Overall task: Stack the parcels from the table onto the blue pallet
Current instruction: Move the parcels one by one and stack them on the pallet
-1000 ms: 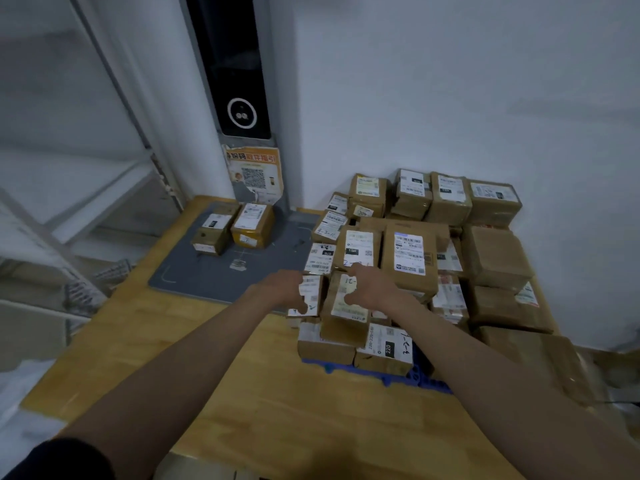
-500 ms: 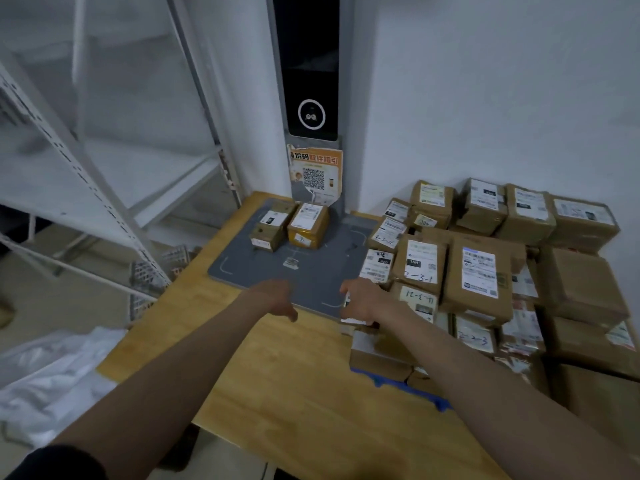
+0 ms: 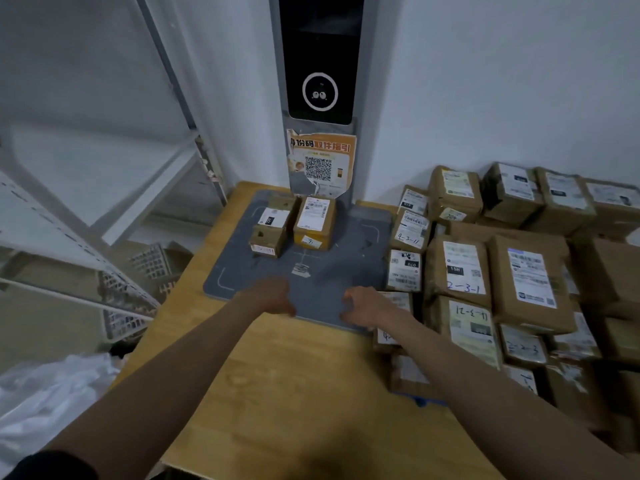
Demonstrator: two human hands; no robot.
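Left hand [image 3: 268, 296], right hand [image 3: 367, 304] loosely curled, empty, above grey mat [image 3: 346, 251] near edge.

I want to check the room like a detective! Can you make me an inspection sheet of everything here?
Surface: wooden table with a grey mat.
Job's things: two parcels side by side on the mat; parcel stack on the blue pallet.
Clutter: paper scrap on the mat; white plastic bag.
Grips: left hand and right hand hold nothing, fingers loosely curled over the mat.
Cables: nothing seen.
Surroundings: scanner post with a QR poster, white shelving, white wall.
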